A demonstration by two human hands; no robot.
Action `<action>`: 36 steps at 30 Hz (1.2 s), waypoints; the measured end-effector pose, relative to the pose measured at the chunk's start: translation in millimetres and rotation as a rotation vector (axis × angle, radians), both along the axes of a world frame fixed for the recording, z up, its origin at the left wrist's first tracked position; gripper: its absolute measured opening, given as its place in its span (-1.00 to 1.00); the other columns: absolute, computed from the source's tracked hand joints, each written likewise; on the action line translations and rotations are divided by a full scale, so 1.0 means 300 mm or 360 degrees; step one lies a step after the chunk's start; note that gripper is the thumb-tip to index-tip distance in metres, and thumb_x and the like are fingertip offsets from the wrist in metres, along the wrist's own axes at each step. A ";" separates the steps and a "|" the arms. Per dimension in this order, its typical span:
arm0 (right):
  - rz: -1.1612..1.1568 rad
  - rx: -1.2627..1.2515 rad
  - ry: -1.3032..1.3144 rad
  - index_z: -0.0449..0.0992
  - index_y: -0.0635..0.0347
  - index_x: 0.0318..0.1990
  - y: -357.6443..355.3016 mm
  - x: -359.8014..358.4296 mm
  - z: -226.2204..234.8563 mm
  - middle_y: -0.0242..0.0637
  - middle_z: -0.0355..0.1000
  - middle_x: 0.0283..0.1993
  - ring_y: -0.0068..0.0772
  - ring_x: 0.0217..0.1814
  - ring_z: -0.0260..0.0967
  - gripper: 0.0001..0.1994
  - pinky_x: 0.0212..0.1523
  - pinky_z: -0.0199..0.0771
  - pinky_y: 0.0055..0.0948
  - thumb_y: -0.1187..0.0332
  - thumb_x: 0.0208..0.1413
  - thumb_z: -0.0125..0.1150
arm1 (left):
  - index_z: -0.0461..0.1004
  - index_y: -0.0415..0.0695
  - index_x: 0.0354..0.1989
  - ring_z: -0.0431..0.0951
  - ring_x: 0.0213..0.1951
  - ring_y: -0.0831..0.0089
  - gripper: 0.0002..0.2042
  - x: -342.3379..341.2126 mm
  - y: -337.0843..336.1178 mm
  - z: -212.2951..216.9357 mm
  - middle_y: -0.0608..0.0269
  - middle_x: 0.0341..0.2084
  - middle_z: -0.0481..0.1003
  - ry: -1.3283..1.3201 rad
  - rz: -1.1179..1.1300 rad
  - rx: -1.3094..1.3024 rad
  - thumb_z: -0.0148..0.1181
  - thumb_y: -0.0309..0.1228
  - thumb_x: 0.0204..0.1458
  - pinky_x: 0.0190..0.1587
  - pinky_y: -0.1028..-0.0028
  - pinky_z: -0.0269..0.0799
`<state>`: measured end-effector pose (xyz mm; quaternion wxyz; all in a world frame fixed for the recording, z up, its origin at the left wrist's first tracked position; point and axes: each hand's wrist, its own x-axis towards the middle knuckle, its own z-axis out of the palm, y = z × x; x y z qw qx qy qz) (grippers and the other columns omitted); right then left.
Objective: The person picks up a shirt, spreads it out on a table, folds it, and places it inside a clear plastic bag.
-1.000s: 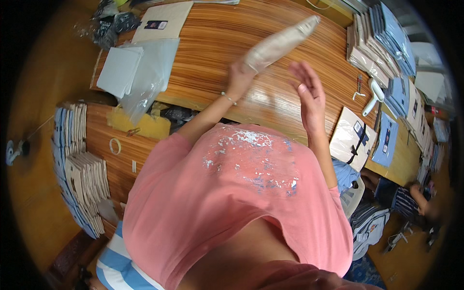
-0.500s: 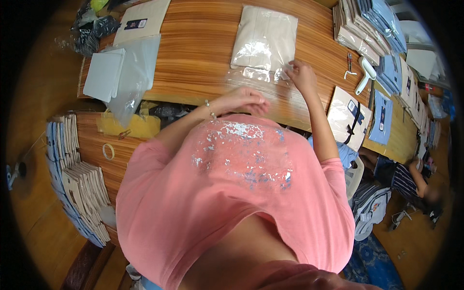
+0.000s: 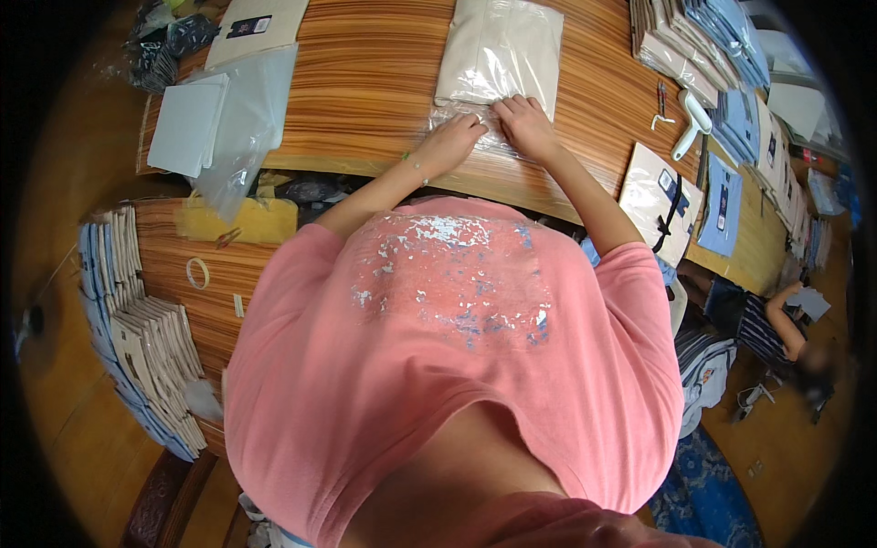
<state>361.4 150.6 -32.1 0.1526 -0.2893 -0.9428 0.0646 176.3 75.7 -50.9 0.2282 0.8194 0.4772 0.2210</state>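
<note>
A folded beige garment in a clear plastic bag (image 3: 502, 50) lies on the wood-grain table, its loose flap pointing toward me. At the flap's left part, my left hand (image 3: 449, 144) is closed, thumb and fingers pinching the film. My right hand (image 3: 528, 128) is beside it, fingers bent over the flap along the garment's near edge; its thumb is hidden. The two hands almost touch. A bracelet (image 3: 414, 164) circles my left wrist.
White cards (image 3: 187, 123) rest on clear bags (image 3: 247, 119) at the left. Right of the work are a lint roller (image 3: 692, 126), a bagged beige garment (image 3: 649, 196) and garment stacks (image 3: 671, 50). More stacks (image 3: 151, 347) fill the lower left. Another person (image 3: 763, 324) is at far right.
Both hands have come together at the bag's flap: the left moved forward from near my body onto it, the right shifted left from the bag's right corner. The bag appears slightly higher in view.
</note>
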 end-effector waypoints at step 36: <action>-0.0177 0.0013 0.0133 0.29 0.01 0.07 0.100 -0.044 0.050 -0.25 0.32 -0.04 -0.24 0.09 0.21 -0.46 0.06 0.16 -0.09 0.25 -0.16 0.24 | 0.33 -0.11 0.06 0.25 0.10 0.10 -0.56 0.011 -0.071 0.084 0.07 0.06 0.28 0.0510 0.0258 -0.0271 -0.04 -0.11 0.08 0.05 0.15 0.24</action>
